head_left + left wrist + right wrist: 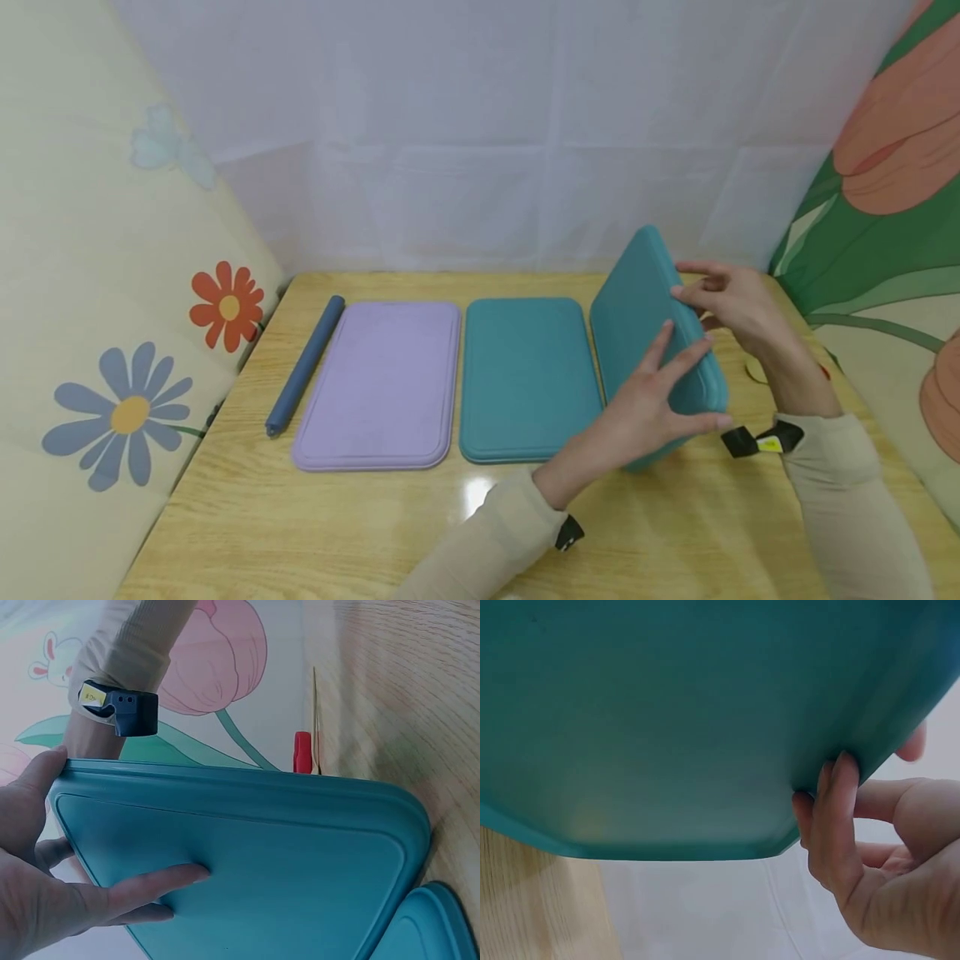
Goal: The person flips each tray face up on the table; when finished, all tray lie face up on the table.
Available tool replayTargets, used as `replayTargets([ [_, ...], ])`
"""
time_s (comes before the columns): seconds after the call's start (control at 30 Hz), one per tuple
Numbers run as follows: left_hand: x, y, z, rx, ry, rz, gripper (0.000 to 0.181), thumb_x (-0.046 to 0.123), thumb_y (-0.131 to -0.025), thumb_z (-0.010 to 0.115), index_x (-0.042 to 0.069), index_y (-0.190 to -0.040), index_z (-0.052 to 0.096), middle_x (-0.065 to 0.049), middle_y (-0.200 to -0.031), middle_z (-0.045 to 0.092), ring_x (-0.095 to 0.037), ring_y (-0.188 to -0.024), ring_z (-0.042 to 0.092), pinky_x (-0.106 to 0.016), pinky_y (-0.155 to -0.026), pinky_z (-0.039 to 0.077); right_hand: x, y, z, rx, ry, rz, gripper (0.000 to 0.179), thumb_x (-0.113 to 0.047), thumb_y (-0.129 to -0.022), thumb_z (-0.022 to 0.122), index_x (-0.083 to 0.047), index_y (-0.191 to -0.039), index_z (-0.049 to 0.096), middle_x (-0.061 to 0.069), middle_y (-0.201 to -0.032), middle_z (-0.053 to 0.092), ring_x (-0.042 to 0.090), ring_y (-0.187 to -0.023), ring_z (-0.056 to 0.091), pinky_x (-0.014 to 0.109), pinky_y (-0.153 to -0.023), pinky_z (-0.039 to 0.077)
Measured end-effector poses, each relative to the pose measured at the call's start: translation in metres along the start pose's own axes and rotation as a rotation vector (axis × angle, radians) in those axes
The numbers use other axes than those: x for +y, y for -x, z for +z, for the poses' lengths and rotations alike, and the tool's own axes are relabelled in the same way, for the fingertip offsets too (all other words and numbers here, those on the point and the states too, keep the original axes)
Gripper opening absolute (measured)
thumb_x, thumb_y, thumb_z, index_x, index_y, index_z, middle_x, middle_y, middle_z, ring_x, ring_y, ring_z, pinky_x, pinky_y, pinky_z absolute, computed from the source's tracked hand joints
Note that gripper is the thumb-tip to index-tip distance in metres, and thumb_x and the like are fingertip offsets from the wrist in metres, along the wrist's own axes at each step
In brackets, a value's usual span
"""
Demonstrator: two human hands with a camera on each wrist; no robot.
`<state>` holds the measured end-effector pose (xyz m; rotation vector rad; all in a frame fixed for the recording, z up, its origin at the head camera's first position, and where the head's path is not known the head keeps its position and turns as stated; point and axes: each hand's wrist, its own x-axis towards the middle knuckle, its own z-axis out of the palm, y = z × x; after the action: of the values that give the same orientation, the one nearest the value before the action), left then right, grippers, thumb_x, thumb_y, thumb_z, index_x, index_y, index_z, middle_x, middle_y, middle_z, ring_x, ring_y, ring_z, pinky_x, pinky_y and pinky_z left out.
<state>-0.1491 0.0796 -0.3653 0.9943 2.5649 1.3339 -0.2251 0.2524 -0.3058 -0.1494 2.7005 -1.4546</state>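
A teal rectangular panel (633,317) with rounded corners and a raised rim, like a lid, stands tilted up on its left edge at the table's right side. My right hand (738,304) pinches its raised edge toward the far corner, fingers behind it in the right wrist view. My left hand (633,408) holds the same edge nearer the front, thumb on the rim and spread fingers against the face. A second teal panel (525,379) lies flat directly left of it. Left of that lies a lilac panel (382,383).
At the far left lies a dark blue rod (307,367) on the wood-look table (315,533). Behind the raised panel, a small red item (302,752) shows in the left wrist view. White cloth (480,167) hangs along the back; flowered cloths flank both sides.
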Motion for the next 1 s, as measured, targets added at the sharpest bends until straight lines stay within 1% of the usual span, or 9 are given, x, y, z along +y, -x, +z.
replayTargets([
  [0.17, -0.0002, 0.0005, -0.0003, 0.004, 0.003, -0.006, 0.082, 0.047, -0.088, 0.066, 0.036, -0.154, 0.018, -0.008, -0.161, -0.004, -0.029, -0.137, 0.036, -0.032, -0.093, 0.049, 0.0013, -0.0009, 0.0007, 0.0, 0.004, -0.016, 0.063, -0.041, -0.093, 0.061, -0.007, -0.144, 0.044, 0.009, -0.099, 0.065, 0.011, -0.078, 0.064, 0.03, -0.07, 0.055],
  [0.3, -0.0009, 0.001, -0.0012, 0.003, 0.001, -0.01, 0.081, 0.047, -0.089, 0.066, 0.035, -0.154, 0.02, -0.006, -0.161, -0.005, -0.029, -0.138, 0.035, -0.033, -0.093, 0.049, 0.0028, -0.0016, 0.0011, -0.011, -0.007, -0.021, 0.065, -0.043, -0.093, 0.06, -0.008, -0.146, 0.042, 0.016, -0.118, 0.058, 0.005, -0.086, 0.062, 0.03, -0.077, 0.055],
  [0.37, -0.0011, 0.0012, -0.0019, 0.0, -0.001, -0.012, 0.08, 0.047, -0.089, 0.066, 0.035, -0.154, 0.02, -0.006, -0.161, -0.005, -0.029, -0.138, 0.035, -0.034, -0.093, 0.049, 0.0033, -0.002, 0.0013, -0.019, -0.013, -0.019, 0.066, -0.044, -0.094, 0.059, -0.009, -0.146, 0.04, 0.019, -0.127, 0.053, 0.005, -0.092, 0.06, 0.031, -0.082, 0.055],
  [0.43, -0.0012, 0.0013, -0.0025, -0.003, 0.002, -0.017, 0.08, 0.047, -0.089, 0.066, 0.036, -0.153, 0.019, -0.005, -0.161, -0.005, -0.03, -0.138, 0.035, -0.034, -0.093, 0.049, 0.0035, -0.0025, 0.0015, -0.024, -0.014, -0.014, 0.067, -0.045, -0.093, 0.059, -0.009, -0.147, 0.04, 0.019, -0.133, 0.05, 0.01, -0.1, 0.059, 0.033, -0.084, 0.054],
  [0.53, -0.0018, 0.0017, -0.0039, -0.012, 0.012, -0.02, 0.08, 0.047, -0.089, 0.065, 0.036, -0.153, 0.019, -0.004, -0.161, -0.007, -0.03, -0.138, 0.034, -0.035, -0.093, 0.049, 0.003, -0.0032, 0.0022, -0.029, -0.019, -0.006, 0.069, -0.046, -0.093, 0.058, -0.009, -0.148, 0.039, 0.02, -0.137, 0.048, 0.022, -0.111, 0.057, 0.037, -0.087, 0.054],
  [0.6, -0.0021, 0.002, -0.0049, -0.02, 0.019, -0.021, 0.08, 0.046, -0.089, 0.065, 0.036, -0.153, 0.019, -0.004, -0.161, -0.008, -0.03, -0.138, 0.034, -0.035, -0.092, 0.05, 0.0021, -0.0031, 0.0026, -0.03, -0.023, -0.002, 0.069, -0.047, -0.093, 0.059, -0.009, -0.148, 0.039, 0.022, -0.139, 0.047, 0.027, -0.114, 0.056, 0.037, -0.087, 0.054],
  [0.67, -0.0024, 0.0022, -0.0058, -0.027, 0.024, -0.02, 0.08, 0.046, -0.089, 0.065, 0.036, -0.154, 0.019, -0.003, -0.161, -0.008, -0.03, -0.139, 0.033, -0.036, -0.093, 0.05, 0.0014, -0.0028, 0.003, -0.028, -0.027, -0.002, 0.07, -0.047, -0.092, 0.059, -0.009, -0.147, 0.039, 0.023, -0.14, 0.046, 0.026, -0.114, 0.057, 0.037, -0.086, 0.054],
  [0.8, -0.0026, 0.0027, -0.0067, -0.029, 0.029, -0.01, 0.079, 0.045, -0.09, 0.065, 0.034, -0.154, 0.019, -0.004, -0.161, -0.008, -0.03, -0.139, 0.034, -0.035, -0.093, 0.05, 0.0002, -0.002, 0.0038, -0.017, -0.028, -0.008, 0.068, -0.046, -0.092, 0.06, -0.008, -0.146, 0.041, 0.024, -0.14, 0.047, 0.02, -0.109, 0.059, 0.034, -0.084, 0.055],
  [1.0, -0.0043, 0.0035, -0.0072, -0.024, 0.035, -0.002, 0.079, 0.045, -0.09, 0.064, 0.037, -0.153, 0.018, -0.002, -0.161, -0.006, -0.029, -0.137, 0.036, -0.035, -0.093, 0.05, -0.0012, -0.0003, 0.0047, 0.006, -0.061, 0.0, 0.067, -0.043, -0.093, 0.06, -0.008, -0.146, 0.041, 0.024, -0.142, 0.045, 0.022, -0.112, 0.057, 0.031, -0.082, 0.055],
])
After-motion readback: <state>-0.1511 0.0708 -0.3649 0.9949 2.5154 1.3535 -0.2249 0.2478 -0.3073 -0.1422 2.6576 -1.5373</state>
